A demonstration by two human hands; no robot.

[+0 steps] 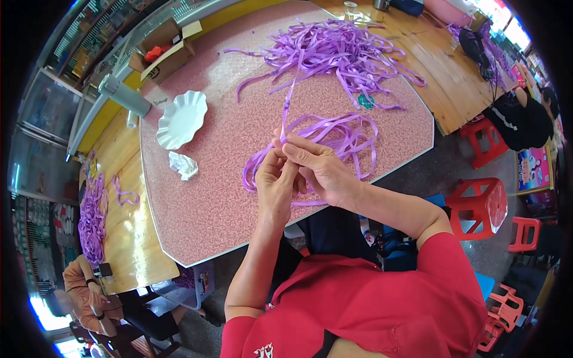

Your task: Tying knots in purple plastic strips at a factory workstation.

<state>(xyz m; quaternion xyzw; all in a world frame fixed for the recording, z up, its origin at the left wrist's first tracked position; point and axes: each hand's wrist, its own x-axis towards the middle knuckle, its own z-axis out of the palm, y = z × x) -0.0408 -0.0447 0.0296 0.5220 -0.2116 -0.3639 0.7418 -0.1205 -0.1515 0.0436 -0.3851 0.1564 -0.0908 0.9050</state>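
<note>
Both of my hands meet above the near part of a pink speckled tabletop (209,215). Between thumb and fingers, my left hand (276,179) pinches a purple ribbon (287,102). My right hand (322,170) closes on the same ribbon just beside it, fingertips touching the left ones. From my fingers the ribbon runs up toward a big tangled heap of purple ribbons (334,51) at the far side. Looser loops of purple ribbon (358,134) lie on the table behind and right of my hands. My fingers hide the gripped stretch.
Left on the table are a white scalloped dish (182,120), a crumpled white tissue (183,166), a grey-green bottle (124,95) and an open cardboard box (166,53). Another ribbon pile (92,221) lies on the wooden table, near a seated person (89,295). Red stools (474,206) stand right.
</note>
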